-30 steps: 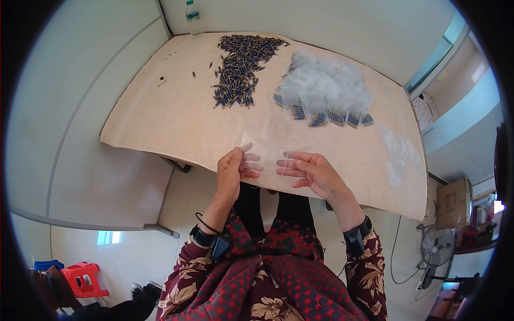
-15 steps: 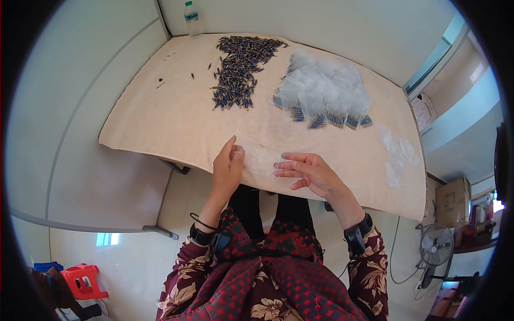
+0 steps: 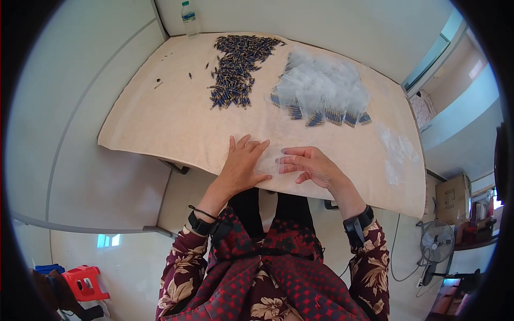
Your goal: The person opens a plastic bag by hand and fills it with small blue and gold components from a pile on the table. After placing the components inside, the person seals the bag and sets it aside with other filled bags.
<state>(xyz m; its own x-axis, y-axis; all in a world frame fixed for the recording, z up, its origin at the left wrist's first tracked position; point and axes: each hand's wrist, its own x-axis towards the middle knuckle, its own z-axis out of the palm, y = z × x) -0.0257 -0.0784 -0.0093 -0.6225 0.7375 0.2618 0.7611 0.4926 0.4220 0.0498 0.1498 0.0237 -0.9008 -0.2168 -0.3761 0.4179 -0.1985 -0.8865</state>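
Observation:
Near the front edge of the cloth-covered table [image 3: 160,128] lies a clear plastic bag [image 3: 270,160]. My left hand [image 3: 243,163] is over its left part, palm down with fingers spread. At its right end is my right hand [image 3: 313,168], its fingers apart and the fingertips touching or just over the plastic. A heap of small dark blue and brass-coloured pieces [image 3: 235,69] sits farther back. To its right, filled clear bags [image 3: 324,88] overlap in a pile, with rows of the same pieces showing at their lower ends.
Flat clear bags [image 3: 399,155] lie at the table's right side. A water bottle [image 3: 189,20] stands at the back left. A few loose pieces [image 3: 190,75] are on the left part of the cloth. On the floor are a red stool [image 3: 85,282], a fan [image 3: 436,242] and a cardboard box [image 3: 453,200].
My left hand has moved right over the bag and turned palm down, its fingers now spread. My right hand has stayed nearly in place.

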